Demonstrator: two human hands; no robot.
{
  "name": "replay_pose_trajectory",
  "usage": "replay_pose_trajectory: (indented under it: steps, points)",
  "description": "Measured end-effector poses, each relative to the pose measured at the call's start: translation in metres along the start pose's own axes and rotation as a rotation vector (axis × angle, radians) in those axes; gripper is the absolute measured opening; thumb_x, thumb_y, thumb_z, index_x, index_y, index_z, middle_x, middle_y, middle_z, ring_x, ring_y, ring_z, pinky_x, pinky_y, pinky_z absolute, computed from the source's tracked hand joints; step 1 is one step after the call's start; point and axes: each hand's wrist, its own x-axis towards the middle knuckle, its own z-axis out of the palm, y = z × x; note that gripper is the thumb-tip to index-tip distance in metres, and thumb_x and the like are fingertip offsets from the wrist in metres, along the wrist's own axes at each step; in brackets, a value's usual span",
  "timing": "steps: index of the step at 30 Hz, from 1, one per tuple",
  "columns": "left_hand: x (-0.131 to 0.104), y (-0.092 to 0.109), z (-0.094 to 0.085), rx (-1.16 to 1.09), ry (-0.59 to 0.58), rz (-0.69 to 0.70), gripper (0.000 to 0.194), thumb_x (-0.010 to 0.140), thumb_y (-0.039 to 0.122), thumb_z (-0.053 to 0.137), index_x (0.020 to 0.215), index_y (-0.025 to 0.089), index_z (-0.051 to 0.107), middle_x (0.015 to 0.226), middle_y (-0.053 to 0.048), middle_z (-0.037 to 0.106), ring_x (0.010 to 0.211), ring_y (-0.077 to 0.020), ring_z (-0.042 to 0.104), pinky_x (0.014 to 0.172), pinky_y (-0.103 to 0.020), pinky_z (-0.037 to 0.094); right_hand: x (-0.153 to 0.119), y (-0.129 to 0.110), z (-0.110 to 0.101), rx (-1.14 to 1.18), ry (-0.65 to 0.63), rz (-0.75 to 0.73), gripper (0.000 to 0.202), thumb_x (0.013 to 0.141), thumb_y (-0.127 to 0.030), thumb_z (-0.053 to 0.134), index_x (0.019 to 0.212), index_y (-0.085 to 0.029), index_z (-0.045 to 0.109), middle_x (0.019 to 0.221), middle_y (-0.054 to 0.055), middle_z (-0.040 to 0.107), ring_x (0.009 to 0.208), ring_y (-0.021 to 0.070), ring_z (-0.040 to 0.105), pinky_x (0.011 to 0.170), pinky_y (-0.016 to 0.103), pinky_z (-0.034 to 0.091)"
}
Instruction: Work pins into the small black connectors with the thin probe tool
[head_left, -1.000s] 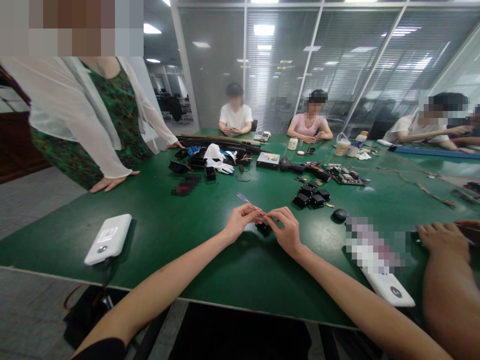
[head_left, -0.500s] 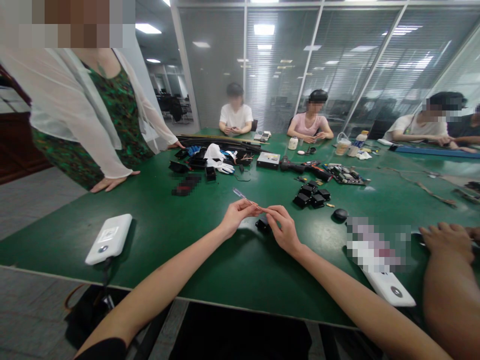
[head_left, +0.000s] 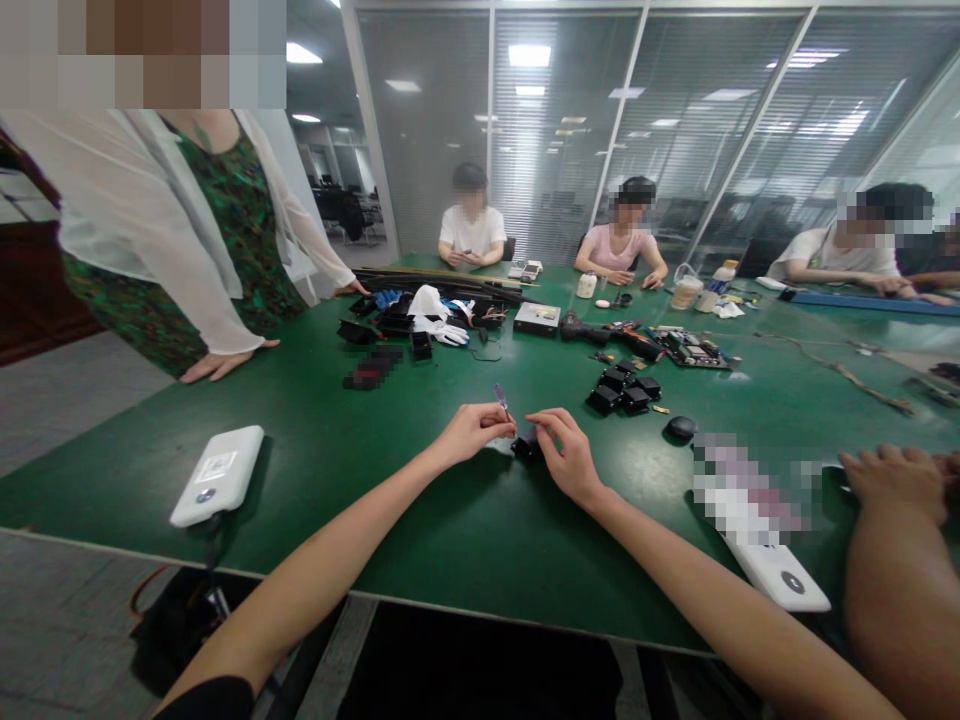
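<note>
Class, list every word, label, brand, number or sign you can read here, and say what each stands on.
No text can be read.
Label on the left white device: too blurred.
Round mark on the right white device: too small.
Bottle: any print is too small.
Tool and nearest black box: no lettering made out.

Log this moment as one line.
left hand: holds thin clear-handled tool | right hand: at small black box, contact unclear | nearby: black box cluster
</note>
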Motion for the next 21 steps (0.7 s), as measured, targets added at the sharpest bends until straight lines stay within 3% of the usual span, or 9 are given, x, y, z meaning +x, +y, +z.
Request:
replay_pose_trajectory:
  steps: [4,21]
  points:
    - [-0.0017,-0.0007,0.0027,0.039,-0.007,-0.002,0.028,0.085,0.040,0.075,0.094,0.013,0.072,0.089,-0.008,0.078,0.087,-0.0212,0.076,0.084,-0.032,0.058,0.0005,0.0030,0.0016,-0.012,-0.019,0.019,0.028,0.099,-0.017,0.049,0.115,-0.024,0.070,0.112,0.009,0.066,0.101,0.0236,0.063,0.079,0.034,0.055]
    - [-0.0036,0.0050,0.0047,0.055,-0.018,0.004,0.029,0.085,0.042,0.073,0.095,0.014,0.072,0.089,-0.008,0.078,0.087,-0.0226,0.075,0.083,-0.033,0.058,-0.0001,0.0038,0.0021,-0.022,-0.023,0.017,0.032,0.095,-0.012,0.050,0.116,-0.024,0.070,0.112,0.009,0.066,0.097,0.0231,0.063,0.081,0.035,0.055]
